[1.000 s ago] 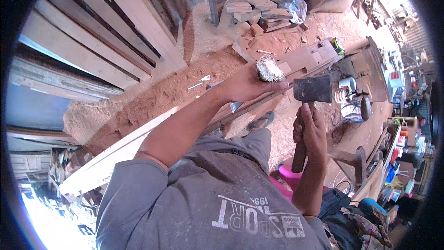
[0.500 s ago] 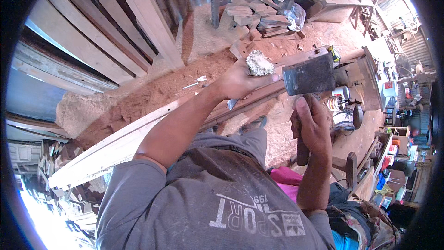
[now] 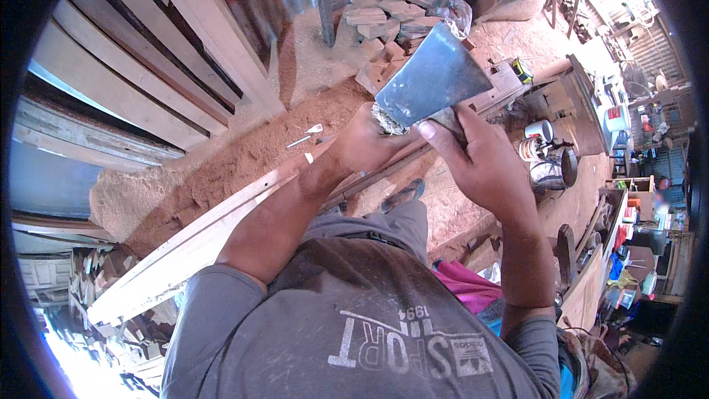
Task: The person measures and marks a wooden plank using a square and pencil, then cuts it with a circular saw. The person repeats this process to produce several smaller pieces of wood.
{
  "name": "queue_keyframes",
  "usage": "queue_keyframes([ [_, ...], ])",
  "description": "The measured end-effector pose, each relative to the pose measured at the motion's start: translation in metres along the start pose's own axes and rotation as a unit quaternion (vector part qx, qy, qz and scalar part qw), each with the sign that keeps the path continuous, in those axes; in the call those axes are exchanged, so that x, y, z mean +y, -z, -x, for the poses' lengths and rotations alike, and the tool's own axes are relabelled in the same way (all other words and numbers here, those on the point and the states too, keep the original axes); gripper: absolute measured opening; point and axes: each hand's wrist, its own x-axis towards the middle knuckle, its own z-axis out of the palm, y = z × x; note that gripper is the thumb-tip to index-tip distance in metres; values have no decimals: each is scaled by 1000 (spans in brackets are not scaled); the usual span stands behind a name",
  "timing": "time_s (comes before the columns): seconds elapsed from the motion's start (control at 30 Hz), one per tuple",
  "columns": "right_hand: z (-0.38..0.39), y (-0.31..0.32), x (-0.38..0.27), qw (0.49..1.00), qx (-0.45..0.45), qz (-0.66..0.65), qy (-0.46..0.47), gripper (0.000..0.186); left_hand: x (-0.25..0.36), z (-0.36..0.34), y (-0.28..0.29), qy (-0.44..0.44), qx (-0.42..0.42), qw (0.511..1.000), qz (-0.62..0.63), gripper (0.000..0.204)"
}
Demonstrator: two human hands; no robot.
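Note:
My right hand grips a hatchet just below its head, with the broad grey steel blade raised close in front of me. My left hand is closed around a pale rough lump, a rag or stone, and presses it against the blade's lower left edge. The hatchet's handle is hidden behind my right hand. Below my hands a long pale wooden plank lies slanted across the sawdust-covered ground.
Planks lean at the upper left. A pile of wood offcuts lies at the top. A small metal tool rests on the sawdust. Cans and pots and a cluttered workbench stand at the right.
My right hand has lifted the hatchet up and toward me, so the blade looks much larger. My left hand has brought the pale lump against the blade.

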Motion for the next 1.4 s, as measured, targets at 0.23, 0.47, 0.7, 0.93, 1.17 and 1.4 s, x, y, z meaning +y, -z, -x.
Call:
queue_keyframes([
  [0.23, 4, 4, -12, 985, 138, -107, 12, 33, 12, 8, 0, 48, -6, 998, -47, 36],
  [0.47, 9, 13, -17, 1000, -1, 21, -4, 37, -7, 17, -4, -26, 27, 999, 12, 48],
  [0.7, 15, 37, -28, 977, 133, -167, -7, 24, 4, -2, -2, 60, 15, 997, -55, 35],
  [0.93, 23, 28, -9, 970, 91, -182, -135, 37, 3, -6, -2, 59, 24, 996, -67, 31],
  [1.17, 19, 26, -4, 967, 65, -191, -155, 32, -4, -9, -2, 63, 14, 996, -67, 33],
  [1.4, 12, 14, 5, 993, 80, -73, -52, 32, 2, -8, -15, 45, 4, 999, -23, 36],
])
